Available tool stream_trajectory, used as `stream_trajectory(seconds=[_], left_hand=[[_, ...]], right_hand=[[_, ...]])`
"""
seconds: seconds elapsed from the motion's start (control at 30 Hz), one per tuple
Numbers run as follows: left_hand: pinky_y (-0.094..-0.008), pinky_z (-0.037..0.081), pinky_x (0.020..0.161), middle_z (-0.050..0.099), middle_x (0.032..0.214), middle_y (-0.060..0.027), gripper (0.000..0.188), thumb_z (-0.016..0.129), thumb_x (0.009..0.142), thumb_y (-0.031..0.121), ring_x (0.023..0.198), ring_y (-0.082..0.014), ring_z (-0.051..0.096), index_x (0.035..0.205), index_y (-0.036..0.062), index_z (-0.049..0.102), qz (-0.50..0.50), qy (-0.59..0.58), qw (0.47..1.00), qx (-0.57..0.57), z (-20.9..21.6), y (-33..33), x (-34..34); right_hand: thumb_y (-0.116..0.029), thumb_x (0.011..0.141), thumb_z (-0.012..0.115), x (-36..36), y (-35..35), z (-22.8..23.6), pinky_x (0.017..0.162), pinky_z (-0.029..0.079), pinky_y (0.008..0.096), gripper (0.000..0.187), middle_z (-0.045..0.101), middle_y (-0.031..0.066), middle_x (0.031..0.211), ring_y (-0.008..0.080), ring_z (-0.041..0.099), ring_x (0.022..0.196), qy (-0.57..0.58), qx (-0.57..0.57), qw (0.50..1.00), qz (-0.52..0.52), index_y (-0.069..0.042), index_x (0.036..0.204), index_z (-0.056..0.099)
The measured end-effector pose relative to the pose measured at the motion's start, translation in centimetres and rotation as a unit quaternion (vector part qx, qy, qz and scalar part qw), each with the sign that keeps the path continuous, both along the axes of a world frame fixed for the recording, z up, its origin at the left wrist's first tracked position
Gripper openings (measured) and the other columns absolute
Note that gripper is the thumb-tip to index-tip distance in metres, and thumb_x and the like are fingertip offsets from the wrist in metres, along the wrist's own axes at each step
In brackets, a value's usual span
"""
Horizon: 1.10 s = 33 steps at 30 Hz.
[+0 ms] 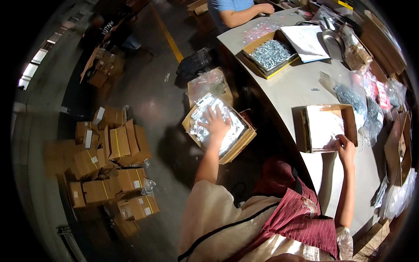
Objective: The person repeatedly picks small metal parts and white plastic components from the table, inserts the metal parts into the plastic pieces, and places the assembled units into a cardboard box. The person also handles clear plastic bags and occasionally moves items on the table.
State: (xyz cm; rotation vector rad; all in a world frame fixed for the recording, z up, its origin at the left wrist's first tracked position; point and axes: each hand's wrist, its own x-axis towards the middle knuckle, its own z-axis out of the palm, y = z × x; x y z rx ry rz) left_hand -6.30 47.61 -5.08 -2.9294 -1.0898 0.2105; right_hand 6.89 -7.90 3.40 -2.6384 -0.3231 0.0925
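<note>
My left hand lies with fingers spread on a heap of small clear and silvery plastic packets. The packets fill an open cardboard box standing left of the table. On the table, my right hand reaches over the near right corner of a shallow open cardboard box. Its thumb and fingers are pinched together just inside that corner. Whatever they hold is too small or hidden to make out. A white lining covers the shallow box's bottom.
Farther along the table stand a box of small metal screws, paper sheets and a metal scoop. Bags of hardware line the right side. Cardboard boxes pile up on the left floor. Another person's arm rests at the far end.
</note>
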Motion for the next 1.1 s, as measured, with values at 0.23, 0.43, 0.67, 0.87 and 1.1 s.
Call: stream_trajectory(seconds=[0.23, 0.43, 0.67, 0.87, 1.1], left_hand=[[-0.0750, 0.015, 0.116, 0.028, 0.164, -0.0262, 0.076, 0.045, 0.104, 0.049, 0.152, -0.0399, 0.026, 0.162, 0.0039, 0.026, -0.097, -0.097, 0.991, 0.001, -2.3, -6.1, -5.8], [-0.0751, 0.011, 0.116, 0.030, 0.159, -0.0338, 0.066, 0.059, 0.100, 0.037, 0.148, -0.0522, 0.025, 0.152, -0.0007, 0.044, -0.060, -0.082, 0.993, -0.062, 0.2, -9.0, -5.4], [-0.0473, 0.050, 0.103, 0.050, 0.147, -0.0254, 0.042, 0.070, 0.093, 0.010, 0.129, -0.0419, 0.056, 0.132, -0.0012, 0.058, -0.279, -0.392, 0.812, -0.330, 11.4, -19.2, 2.1], [-0.0314, 0.058, 0.082, 0.065, 0.120, -0.0130, 0.054, 0.076, 0.094, 0.012, 0.096, -0.0182, 0.069, 0.137, -0.0007, 0.046, -0.124, -0.222, 0.445, -0.859, 12.0, -29.2, 3.8], [-0.0238, 0.053, 0.063, 0.068, 0.092, -0.0037, 0.016, 0.063, 0.103, 0.019, 0.080, -0.0096, 0.066, 0.099, 0.0034, 0.063, -0.189, -0.238, 0.556, -0.774, 10.6, -31.4, 2.7]], right_hand=[[-0.008, 0.096, 0.063, -0.1, -0.3, -1.3, 0.078, 0.055, 0.0333, 0.018, 0.076, 0.0123, 0.095, 0.0219, 0.072, 0.082, 0.066, 0.227, 0.971, -0.026, 0.000, 0.110, 0.070], [-0.010, 0.100, 0.066, 0.1, -0.2, 1.2, 0.090, 0.049, 0.0258, 0.020, 0.071, 0.0044, 0.102, 0.0113, 0.064, 0.097, 0.132, 0.443, 0.881, -0.104, 0.005, 0.113, 0.069], [-0.008, 0.094, 0.070, -1.6, 2.8, 4.3, 0.087, 0.055, 0.0321, 0.011, 0.072, 0.0102, 0.101, 0.0203, 0.071, 0.088, 0.112, 0.571, 0.807, -0.102, -0.004, 0.099, 0.062], [-0.012, 0.095, 0.071, -5.6, 6.7, 6.2, 0.084, 0.053, 0.0277, 0.021, 0.068, 0.0025, 0.090, 0.0118, 0.067, 0.087, 0.116, 0.631, 0.762, -0.087, -0.008, 0.109, 0.057], [-0.011, 0.098, 0.068, -8.8, 2.7, 2.4, 0.071, 0.041, 0.0219, 0.010, 0.059, -0.0026, 0.086, 0.0061, 0.052, 0.078, 0.078, 0.587, 0.802, -0.080, -0.003, 0.099, 0.062]])
